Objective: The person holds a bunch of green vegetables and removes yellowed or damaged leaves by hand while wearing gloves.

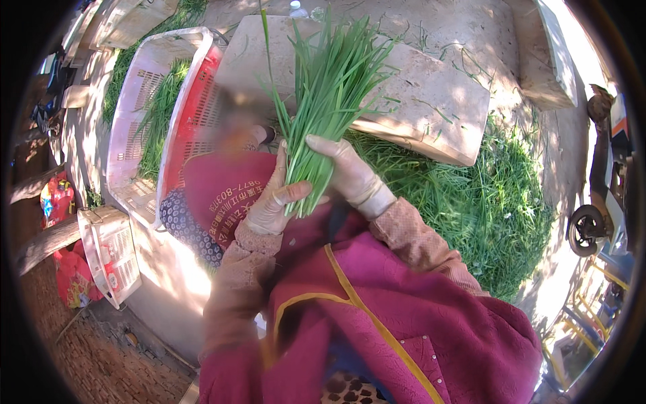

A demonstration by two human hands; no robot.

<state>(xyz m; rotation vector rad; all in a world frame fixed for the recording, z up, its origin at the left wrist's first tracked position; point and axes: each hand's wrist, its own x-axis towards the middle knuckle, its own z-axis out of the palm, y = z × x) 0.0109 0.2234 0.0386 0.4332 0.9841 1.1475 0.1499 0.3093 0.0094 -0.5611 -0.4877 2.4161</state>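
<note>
Both hands, in pale thin gloves, hold a bundle of long flat green leaves, which look like garlic chives (pixel 328 96), above my lap. My left hand (pixel 275 202) grips the bundle low on its left side, the thumb across the pale stem ends. My right hand (pixel 348 166) holds its right side, the thumb lying over the stems. The leaf tips fan out away from me. One longer leaf sticks up at the left. Behind the bundle lies a pale flat slab (pixel 424 96) with loose leaf scraps on it. The fingers behind the stems are partly hidden.
A white and red plastic crate (pixel 169 121) with green leaves inside stands at the left. A large heap of cut greens (pixel 469 217) lies at the right. A smaller white crate (pixel 113 252) is at the lower left. A bottle (pixel 298 10) stands beyond the slab.
</note>
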